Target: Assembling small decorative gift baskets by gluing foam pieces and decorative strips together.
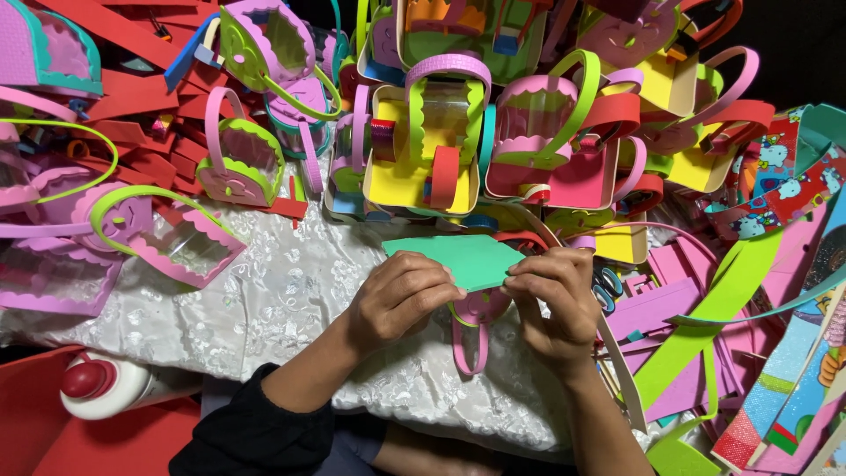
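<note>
At table centre, over white lace cloth (pixel 264 300), a green foam sheet (pixel 458 258) is being pinched along its near edge by the left hand (pixel 397 300) and right hand (pixel 551 304). Underneath, a pink foam basket (pixel 476 330) is being largely hidden. Finished baskets (pixel 423 141) are crowding the far edge.

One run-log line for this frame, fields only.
left hand: holds green foam sheet | right hand: pinches sheet's right edge | under: pink handle, white cloth | around: foam baskets
</note>
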